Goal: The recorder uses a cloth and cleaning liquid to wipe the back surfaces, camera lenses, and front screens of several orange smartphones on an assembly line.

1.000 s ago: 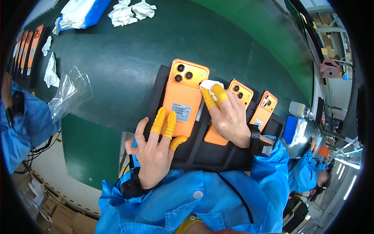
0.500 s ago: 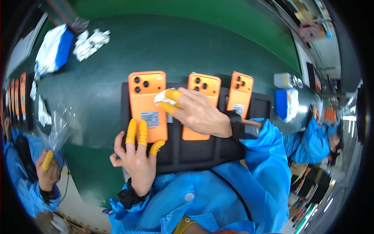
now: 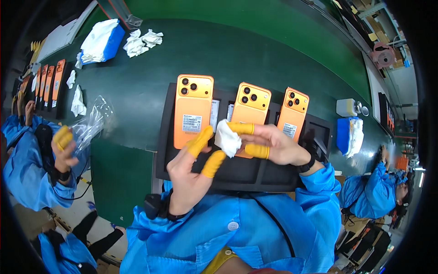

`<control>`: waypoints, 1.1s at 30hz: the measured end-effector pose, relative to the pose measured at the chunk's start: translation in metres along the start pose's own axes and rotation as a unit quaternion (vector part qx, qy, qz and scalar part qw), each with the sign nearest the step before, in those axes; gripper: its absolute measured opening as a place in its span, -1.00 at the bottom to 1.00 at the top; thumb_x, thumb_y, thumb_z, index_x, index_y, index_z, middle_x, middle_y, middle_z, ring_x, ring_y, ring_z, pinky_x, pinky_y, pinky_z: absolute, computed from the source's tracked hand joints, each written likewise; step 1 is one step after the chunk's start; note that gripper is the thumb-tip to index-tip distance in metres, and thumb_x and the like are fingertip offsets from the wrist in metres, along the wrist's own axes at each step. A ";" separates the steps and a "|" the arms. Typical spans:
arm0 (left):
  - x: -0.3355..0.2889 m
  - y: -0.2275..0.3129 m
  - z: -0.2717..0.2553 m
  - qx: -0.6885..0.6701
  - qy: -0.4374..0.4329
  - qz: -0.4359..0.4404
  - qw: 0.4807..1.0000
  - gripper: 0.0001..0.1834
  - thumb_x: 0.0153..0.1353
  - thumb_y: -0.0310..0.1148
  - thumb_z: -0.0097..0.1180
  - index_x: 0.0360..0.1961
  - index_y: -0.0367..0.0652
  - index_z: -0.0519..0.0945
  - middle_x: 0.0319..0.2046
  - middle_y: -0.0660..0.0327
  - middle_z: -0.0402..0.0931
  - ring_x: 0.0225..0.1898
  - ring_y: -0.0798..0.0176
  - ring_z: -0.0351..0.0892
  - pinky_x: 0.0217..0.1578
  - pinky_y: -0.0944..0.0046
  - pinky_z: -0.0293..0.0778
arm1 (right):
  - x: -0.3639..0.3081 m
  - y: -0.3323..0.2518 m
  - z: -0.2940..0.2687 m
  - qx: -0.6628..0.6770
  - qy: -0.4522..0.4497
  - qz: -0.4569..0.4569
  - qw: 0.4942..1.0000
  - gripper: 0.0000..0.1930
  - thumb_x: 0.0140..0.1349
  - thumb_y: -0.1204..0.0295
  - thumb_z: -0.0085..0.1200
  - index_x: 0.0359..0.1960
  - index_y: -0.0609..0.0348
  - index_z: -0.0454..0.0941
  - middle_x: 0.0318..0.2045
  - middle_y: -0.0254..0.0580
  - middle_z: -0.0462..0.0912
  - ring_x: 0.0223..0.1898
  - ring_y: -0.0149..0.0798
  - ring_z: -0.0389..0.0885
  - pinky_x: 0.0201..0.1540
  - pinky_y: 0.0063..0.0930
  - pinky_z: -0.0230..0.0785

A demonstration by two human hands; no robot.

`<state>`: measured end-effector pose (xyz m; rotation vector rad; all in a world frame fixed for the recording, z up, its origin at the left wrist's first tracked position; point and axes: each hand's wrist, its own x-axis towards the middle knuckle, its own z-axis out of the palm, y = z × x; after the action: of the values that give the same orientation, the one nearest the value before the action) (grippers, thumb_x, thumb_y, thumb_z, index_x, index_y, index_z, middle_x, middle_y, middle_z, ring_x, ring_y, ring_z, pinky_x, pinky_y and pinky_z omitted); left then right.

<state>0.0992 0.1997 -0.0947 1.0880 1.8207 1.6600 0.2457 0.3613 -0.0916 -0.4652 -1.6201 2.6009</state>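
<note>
My right hand (image 3: 280,145), in yellow finger cots, pinches a crumpled white wipe (image 3: 227,138) in front of the middle phone. My left hand (image 3: 188,176), also in finger cots, has its thumb and fingers apart, with nothing seen between them. Its fingertips overlap the lower end of the left phone (image 3: 194,104); whether they touch it I cannot tell. An orange middle phone (image 3: 254,109) and an orange right phone (image 3: 292,114) lie beside it, camera side up, with white labels. All three rest on a black compartment tray (image 3: 223,179). Fingers hide the middle phone's lower part.
Blue boxes of white wipes stand at far left (image 3: 114,43) and right (image 3: 343,137). Crumpled wipes (image 3: 137,43) lie nearby. A dispenser bottle (image 3: 346,108) is at the right. Co-workers in blue sit on both sides; the left one's hand (image 3: 65,150) is near a clear plastic bag (image 3: 96,121).
My right hand has moved off the left phone with the wipe, toward me and rightward. My left hand has shifted right, its fingers now beside the wipe. The whole view has shifted.
</note>
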 end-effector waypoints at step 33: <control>0.010 -0.012 0.003 -0.505 -0.088 -0.339 0.789 -0.54 0.43 -0.22 -0.20 0.14 -0.43 0.34 0.09 -0.03 0.41 0.08 0.09 0.50 0.10 0.06 0.47 | -0.007 0.016 0.019 -0.589 0.150 -0.336 0.719 -0.70 -0.19 0.45 0.35 -0.34 0.23 0.65 -0.21 -0.19 0.57 -0.24 -0.15 0.56 -0.27 -0.44 0.46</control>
<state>0.0924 0.2097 -0.1055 0.0639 0.7550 1.5923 0.2489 0.3359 -0.0968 -0.1891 -2.4506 0.7104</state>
